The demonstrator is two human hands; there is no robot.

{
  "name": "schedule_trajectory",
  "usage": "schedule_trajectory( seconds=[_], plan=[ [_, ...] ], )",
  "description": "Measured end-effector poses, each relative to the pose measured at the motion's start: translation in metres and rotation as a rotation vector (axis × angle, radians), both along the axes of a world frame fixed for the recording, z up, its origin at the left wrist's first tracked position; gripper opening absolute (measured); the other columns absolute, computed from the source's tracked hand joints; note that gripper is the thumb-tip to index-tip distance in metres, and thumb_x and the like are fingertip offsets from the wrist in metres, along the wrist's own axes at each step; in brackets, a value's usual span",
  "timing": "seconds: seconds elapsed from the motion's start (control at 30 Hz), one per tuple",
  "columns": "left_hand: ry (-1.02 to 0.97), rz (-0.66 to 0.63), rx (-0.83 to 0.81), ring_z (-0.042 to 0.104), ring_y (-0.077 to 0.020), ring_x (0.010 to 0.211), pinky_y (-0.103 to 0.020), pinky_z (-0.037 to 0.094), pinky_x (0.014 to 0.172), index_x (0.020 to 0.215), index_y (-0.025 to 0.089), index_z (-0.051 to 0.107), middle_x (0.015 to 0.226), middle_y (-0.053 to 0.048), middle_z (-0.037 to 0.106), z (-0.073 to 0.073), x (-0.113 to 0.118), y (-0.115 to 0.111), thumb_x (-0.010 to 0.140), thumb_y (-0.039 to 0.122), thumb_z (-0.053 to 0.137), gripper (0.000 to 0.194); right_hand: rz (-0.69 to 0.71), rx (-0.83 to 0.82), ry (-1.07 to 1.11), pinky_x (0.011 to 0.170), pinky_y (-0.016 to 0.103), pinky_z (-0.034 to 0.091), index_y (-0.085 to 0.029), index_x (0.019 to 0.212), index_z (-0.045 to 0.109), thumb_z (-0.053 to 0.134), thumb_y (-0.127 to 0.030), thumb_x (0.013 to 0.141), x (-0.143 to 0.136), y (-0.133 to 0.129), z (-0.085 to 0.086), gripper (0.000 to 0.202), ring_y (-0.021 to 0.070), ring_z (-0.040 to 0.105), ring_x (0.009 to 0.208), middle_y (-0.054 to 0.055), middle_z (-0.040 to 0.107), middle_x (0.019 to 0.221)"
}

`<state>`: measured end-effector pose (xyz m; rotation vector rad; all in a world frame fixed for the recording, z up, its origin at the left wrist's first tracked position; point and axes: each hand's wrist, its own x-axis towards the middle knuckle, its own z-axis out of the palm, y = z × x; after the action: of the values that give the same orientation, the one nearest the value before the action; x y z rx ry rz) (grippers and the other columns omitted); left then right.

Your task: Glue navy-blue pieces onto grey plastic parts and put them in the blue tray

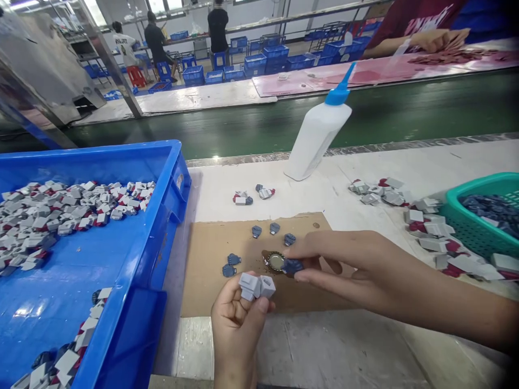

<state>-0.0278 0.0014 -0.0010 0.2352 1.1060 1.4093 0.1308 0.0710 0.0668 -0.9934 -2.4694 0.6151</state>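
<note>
My left hand (pixel 239 319) grips a light grey plastic part (pixel 256 286) made of blocky sections, held above the front of a cardboard sheet (pixel 211 243). Between the thumb and fingers of my right hand (pixel 344 259) is a small dark blue plastic piece (pixel 292 266). That piece is at the right rim of a bottle cap (pixel 276 261) lying upturned on the cardboard, with a brown wet stain around it. Several similar loose blue pieces (pixel 257 232) lie on the cardboard behind and left of the cap.
A large blue bin (pixel 170 178) with many grey-and-red parts stands at left. Behind the cardboard is a white squeeze bottle (pixel 316 138). Grey parts (pixel 433 229) lie beside a green basket (pixel 462 216) at right. A green conveyor (pixel 227 129) runs beyond; a co-worker's hands (pixel 438 40) work across it.
</note>
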Motion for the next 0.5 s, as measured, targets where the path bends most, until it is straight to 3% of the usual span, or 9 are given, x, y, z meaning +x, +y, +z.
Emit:
schedule_trajectory(
  seconds=[0.3,0.5],
  plan=[
    [0.003,-0.033,0.071,0.062,-0.0097,0.061,-0.015,0.05,0.056,0.079,0.02,0.069,0.07,0.0,0.07,-0.0024,0.0014,-0.0016,0.049,0.027,0.084,0.034,0.059,-0.006,0.096,0.053,0.015,0.039,-0.019,0.096,0.06,0.051,-0.023,0.085,-0.0083,-0.0064,-0.0042,0.015,0.0046,0.05,0.053,-0.003,0.06,0.07],
    [0.015,-0.063,0.111,0.062,-0.0104,0.063,-0.015,0.051,0.059,0.084,0.018,0.068,0.074,-0.003,0.07,-0.007,0.001,-0.0022,0.054,0.027,0.082,0.034,0.107,-0.022,0.098,0.061,0.018,0.042,-0.017,0.1,0.059,0.052,-0.021,0.085,-0.0077,-0.0058,-0.0065,0.017,0.0084,0.056,0.07,0.0,0.062,0.081]
  ],
)
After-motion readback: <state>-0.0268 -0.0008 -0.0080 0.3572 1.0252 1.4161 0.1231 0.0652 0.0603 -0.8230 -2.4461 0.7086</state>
